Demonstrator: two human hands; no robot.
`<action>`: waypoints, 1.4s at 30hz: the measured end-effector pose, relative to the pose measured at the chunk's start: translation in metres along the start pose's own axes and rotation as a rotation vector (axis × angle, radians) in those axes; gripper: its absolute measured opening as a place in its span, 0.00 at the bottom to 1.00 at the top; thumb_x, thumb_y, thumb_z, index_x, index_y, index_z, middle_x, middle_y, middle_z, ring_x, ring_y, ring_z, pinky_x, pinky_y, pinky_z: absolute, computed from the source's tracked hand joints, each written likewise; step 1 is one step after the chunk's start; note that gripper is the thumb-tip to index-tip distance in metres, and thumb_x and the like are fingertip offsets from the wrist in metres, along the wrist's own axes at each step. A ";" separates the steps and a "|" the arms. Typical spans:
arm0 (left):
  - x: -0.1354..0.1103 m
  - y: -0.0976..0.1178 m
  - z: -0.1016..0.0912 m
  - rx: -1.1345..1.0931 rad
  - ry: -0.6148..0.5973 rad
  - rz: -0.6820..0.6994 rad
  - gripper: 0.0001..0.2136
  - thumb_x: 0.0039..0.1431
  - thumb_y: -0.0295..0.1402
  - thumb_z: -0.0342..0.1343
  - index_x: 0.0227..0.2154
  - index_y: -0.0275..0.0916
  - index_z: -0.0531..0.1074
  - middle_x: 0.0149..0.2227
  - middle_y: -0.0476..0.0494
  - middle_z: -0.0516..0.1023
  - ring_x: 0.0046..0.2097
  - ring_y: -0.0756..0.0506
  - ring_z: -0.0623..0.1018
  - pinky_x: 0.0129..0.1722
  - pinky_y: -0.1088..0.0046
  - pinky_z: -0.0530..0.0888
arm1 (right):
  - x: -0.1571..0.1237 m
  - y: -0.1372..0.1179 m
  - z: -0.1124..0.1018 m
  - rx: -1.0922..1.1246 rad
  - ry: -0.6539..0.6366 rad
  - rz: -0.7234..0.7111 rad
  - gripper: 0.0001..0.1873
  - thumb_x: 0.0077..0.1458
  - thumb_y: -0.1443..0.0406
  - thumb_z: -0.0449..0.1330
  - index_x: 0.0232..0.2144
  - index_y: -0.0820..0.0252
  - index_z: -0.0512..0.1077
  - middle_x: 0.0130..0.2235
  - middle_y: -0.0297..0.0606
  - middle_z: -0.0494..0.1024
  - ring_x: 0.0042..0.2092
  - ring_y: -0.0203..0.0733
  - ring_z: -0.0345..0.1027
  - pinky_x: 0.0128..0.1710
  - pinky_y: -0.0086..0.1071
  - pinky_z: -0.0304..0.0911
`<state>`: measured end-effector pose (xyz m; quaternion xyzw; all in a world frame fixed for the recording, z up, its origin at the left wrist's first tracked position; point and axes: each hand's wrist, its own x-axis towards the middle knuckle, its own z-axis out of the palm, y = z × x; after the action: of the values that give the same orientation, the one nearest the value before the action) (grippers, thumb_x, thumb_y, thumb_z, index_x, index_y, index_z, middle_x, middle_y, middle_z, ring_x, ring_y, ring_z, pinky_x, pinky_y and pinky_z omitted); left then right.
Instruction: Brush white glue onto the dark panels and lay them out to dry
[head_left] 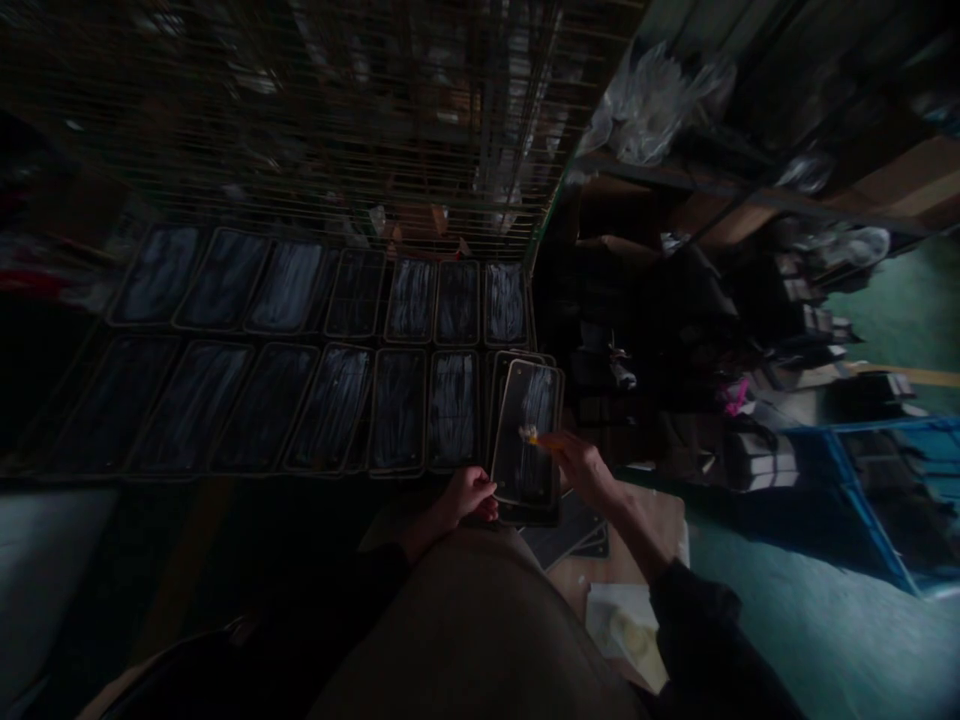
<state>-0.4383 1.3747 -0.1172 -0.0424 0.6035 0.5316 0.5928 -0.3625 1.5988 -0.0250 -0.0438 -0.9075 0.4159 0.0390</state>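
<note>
Head view: the right hand (581,468) grips a yellow-handled brush (534,438) above a dark rectangular panel (520,463) beyond the left hand (472,492), whose fingers pinch its near-left edge.

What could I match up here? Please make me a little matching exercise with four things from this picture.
Column one:
1. Left hand
2. Right hand
3. Metal frame
4. Plastic bags

Column two:
A. Blue, at the right side of the picture
B. At the lower left edge of the dark panel
C. Clear, near the picture's upper right
D. Holding the small brush

Right pairs: 1-B, 2-D, 3-A, 4-C.
</note>
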 end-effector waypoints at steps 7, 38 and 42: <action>-0.003 0.002 0.000 0.021 0.008 0.005 0.13 0.54 0.39 0.61 0.30 0.38 0.62 0.20 0.48 0.76 0.21 0.47 0.78 0.20 0.76 0.73 | 0.030 0.000 -0.024 0.128 0.072 0.096 0.12 0.64 0.61 0.52 0.45 0.57 0.72 0.39 0.38 0.78 0.38 0.40 0.75 0.39 0.33 0.71; -0.005 0.010 0.004 0.081 0.060 -0.023 0.09 0.56 0.31 0.57 0.29 0.38 0.61 0.17 0.51 0.74 0.18 0.48 0.76 0.20 0.75 0.73 | 0.035 0.022 0.019 0.037 0.075 -0.061 0.13 0.66 0.63 0.50 0.49 0.54 0.71 0.47 0.40 0.75 0.49 0.42 0.72 0.48 0.37 0.69; -0.004 0.006 0.003 0.066 0.039 -0.013 0.09 0.57 0.33 0.58 0.29 0.37 0.62 0.18 0.51 0.74 0.19 0.50 0.76 0.20 0.77 0.73 | -0.010 -0.005 0.024 0.083 -0.054 -0.018 0.16 0.67 0.63 0.48 0.52 0.51 0.69 0.50 0.40 0.75 0.50 0.41 0.71 0.49 0.37 0.70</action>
<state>-0.4395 1.3775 -0.1100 -0.0370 0.6320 0.5066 0.5853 -0.3556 1.5766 -0.0366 -0.0227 -0.8904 0.4541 0.0200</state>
